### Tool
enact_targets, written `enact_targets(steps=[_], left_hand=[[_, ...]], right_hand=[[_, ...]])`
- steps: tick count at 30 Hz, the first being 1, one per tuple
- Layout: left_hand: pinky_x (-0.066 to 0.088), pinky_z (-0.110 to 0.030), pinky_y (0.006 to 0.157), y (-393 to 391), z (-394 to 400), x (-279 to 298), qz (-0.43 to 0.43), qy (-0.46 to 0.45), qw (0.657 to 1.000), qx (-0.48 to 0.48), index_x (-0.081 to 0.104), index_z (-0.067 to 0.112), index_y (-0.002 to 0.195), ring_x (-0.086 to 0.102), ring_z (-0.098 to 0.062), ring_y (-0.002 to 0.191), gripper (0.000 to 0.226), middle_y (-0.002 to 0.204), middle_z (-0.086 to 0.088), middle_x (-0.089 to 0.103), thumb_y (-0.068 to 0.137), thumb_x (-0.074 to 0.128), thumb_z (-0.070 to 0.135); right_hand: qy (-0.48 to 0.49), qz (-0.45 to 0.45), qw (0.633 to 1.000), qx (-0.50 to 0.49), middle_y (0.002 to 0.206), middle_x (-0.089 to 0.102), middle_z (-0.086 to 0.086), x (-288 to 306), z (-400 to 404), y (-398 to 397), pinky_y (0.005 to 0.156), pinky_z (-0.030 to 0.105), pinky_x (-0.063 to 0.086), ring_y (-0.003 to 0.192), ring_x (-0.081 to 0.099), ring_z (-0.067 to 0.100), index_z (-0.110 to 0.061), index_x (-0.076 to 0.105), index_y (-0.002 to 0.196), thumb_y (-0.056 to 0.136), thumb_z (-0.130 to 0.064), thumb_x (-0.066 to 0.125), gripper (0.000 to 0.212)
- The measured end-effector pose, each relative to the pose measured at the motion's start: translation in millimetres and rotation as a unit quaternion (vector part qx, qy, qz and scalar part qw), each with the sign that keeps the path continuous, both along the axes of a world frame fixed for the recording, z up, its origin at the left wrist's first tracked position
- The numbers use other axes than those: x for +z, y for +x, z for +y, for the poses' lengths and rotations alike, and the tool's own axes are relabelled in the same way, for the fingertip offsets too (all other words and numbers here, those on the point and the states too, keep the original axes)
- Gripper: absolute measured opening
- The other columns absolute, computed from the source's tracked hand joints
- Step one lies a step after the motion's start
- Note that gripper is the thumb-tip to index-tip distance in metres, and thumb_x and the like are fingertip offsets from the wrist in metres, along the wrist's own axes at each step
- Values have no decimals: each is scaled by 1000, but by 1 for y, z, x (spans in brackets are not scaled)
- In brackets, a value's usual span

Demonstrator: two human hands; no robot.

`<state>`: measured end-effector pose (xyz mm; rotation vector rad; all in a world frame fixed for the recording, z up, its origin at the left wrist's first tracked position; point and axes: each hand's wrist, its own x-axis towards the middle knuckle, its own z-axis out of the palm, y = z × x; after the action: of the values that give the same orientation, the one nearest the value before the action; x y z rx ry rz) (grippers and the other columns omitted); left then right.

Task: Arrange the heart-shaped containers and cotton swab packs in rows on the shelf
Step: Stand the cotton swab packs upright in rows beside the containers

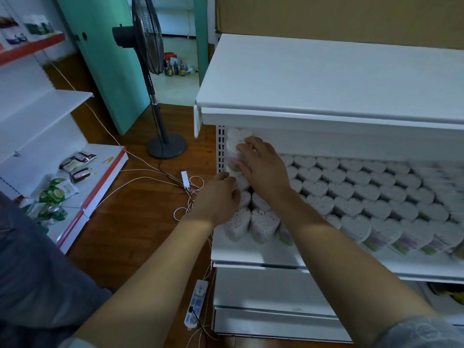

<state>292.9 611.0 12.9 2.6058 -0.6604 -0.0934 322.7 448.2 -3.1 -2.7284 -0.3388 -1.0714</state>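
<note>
Several heart-shaped containers of white cotton swabs point(364, 192) stand in rows across the white shelf point(251, 254). At the shelf's far left end, a stack of heart-shaped containers point(234, 139) rises above the rows, close to the perforated upright. My right hand point(261, 164) holds this stack from the right, fingers curled against its side. My left hand point(218, 197) sits lower at the shelf's left end, fingers wrapped on a container below the stack; its fingertips are hidden. Two front containers point(253, 224) stand just under my left hand.
A white top shelf point(326, 79) overhangs the rows. A standing fan point(153, 71) stands on the wooden floor to the left. White cables and a power strip point(195, 305) lie on the floor beside the shelf. A low rack at left point(75, 177) carries snack packs.
</note>
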Motion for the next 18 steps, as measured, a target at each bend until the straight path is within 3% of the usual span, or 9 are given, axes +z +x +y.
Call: enact_targets(steps=[8, 12, 18], left_hand=[[40, -36, 107, -1, 2, -2, -9, -16, 1000, 11, 49, 7, 142, 43, -29, 136, 44, 151, -11, 43, 102, 48, 26], [42, -36, 104, 1, 2, -4, -44, -26, 998, 36, 53, 8, 138, 48, -27, 130, 42, 141, -11, 53, 101, 49, 27], [47, -45, 98, -8, -21, 11, -139, -72, 984, 84, 59, 3, 124, 55, -37, 118, 41, 128, -17, 60, 94, 47, 28]], right_hand=[[-20, -8, 1000, -13, 130, 60, 20, -2, 0, -4, 71, 43, 59, 97, 65, 41, -7, 66, 120, 86, -16, 66, 35], [-12, -8, 1000, -22, 141, 54, 22, 1, -5, -12, 83, 48, 57, 116, 59, 42, -7, 62, 131, 94, -18, 53, 40], [5, 40, 995, -93, 144, 49, 23, 12, -36, -48, 107, 55, 40, 131, 47, 43, -4, 50, 142, 97, -28, 54, 52]])
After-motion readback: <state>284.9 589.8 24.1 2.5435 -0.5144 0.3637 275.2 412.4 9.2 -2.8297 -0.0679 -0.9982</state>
